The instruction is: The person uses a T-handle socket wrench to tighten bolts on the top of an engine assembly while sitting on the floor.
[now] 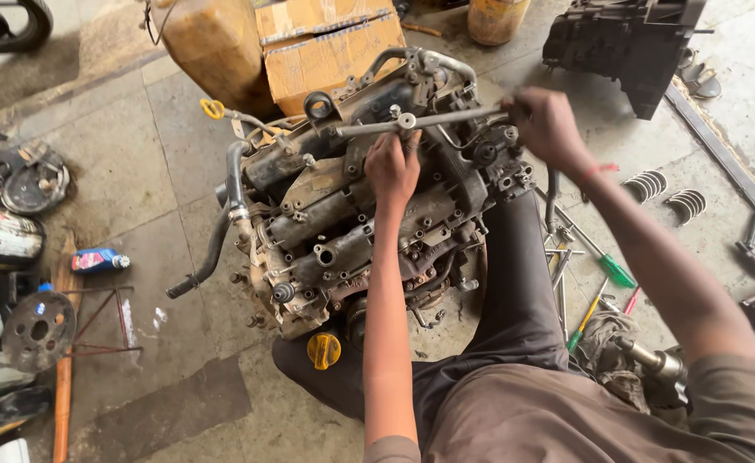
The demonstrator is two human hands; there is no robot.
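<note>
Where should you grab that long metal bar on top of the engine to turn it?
Best near its ends, coming from above. The long metal bar lies level across the engine, so the ends likely give most leverage. The right hand grips the right end; the left hand sits at the middle joint.

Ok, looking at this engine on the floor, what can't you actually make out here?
Head view only:
- Bolt under the T-handle wrench: hidden by the left hand.
- The bar's right end: wrapped in the right hand.
- The engine's underside and far face: turned away from the camera.
- Dark engine part at top right: cut off by the top edge.
- Curved bearing shells: too small to judge wear.
- Small blue bottle's label: too small.
</note>
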